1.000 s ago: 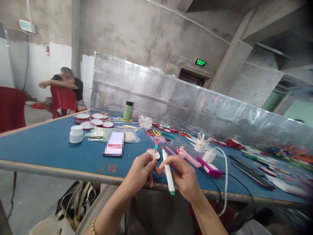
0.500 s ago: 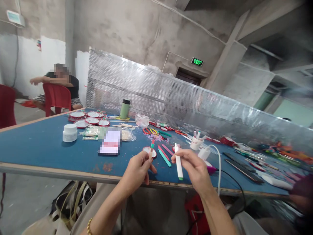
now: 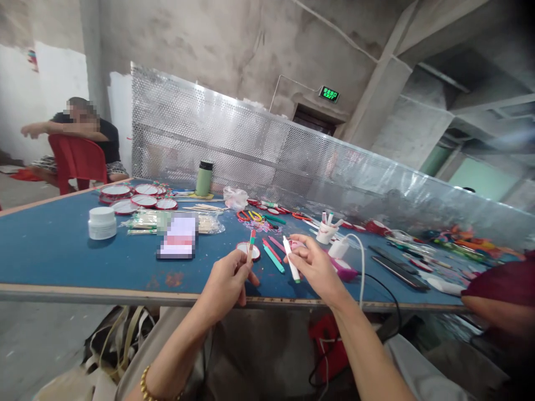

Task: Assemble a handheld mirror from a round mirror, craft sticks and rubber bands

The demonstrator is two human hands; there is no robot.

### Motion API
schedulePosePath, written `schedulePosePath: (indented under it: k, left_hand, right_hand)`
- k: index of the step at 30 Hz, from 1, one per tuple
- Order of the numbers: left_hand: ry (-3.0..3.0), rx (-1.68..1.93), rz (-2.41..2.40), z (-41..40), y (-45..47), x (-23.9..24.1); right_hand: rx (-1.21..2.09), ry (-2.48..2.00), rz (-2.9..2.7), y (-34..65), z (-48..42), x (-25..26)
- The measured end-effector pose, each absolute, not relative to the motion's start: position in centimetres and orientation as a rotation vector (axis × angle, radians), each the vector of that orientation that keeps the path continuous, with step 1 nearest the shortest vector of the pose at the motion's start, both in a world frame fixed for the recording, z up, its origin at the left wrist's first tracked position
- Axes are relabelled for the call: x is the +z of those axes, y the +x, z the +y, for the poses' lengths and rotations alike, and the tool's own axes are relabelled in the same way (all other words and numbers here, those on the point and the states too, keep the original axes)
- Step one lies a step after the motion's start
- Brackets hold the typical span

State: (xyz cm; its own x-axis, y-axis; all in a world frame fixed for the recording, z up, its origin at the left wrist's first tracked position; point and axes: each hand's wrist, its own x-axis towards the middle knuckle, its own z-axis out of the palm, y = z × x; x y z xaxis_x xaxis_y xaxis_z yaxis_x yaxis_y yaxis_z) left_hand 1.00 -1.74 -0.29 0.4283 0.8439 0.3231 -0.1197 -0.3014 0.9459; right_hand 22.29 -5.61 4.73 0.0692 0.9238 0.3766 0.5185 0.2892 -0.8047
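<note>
Left hand (image 3: 228,278), fingers closed on a red-and-green stick (image 3: 252,243) held upright; right hand (image 3: 317,266) pinched a white marker (image 3: 291,260). Since a second before, the marker had drawn off rightward from the stick and out over the blue table (image 3: 62,256), so colouring appeared paused. Just beyond the fingertips lay loose coloured sticks (image 3: 273,257); farther left a white jar (image 3: 102,223), a green flask (image 3: 204,179); behind, a perforated metal screen (image 3: 251,139) and bare concrete walls (image 3: 209,44)

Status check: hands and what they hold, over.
Left hand shut on stick. Right hand shut on marker. Both over table edge; disc, loose sticks lie just beyond.
</note>
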Motion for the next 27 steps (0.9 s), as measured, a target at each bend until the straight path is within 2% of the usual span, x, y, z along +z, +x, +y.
schedulePosePath:
  k: [27]
  left_hand:
    - [1.559, 1.092, 0.625, -1.6, 1.2, -0.5]
  right_hand:
    - [0.384, -1.407, -1.665, 20.7, -5.1, 5.2]
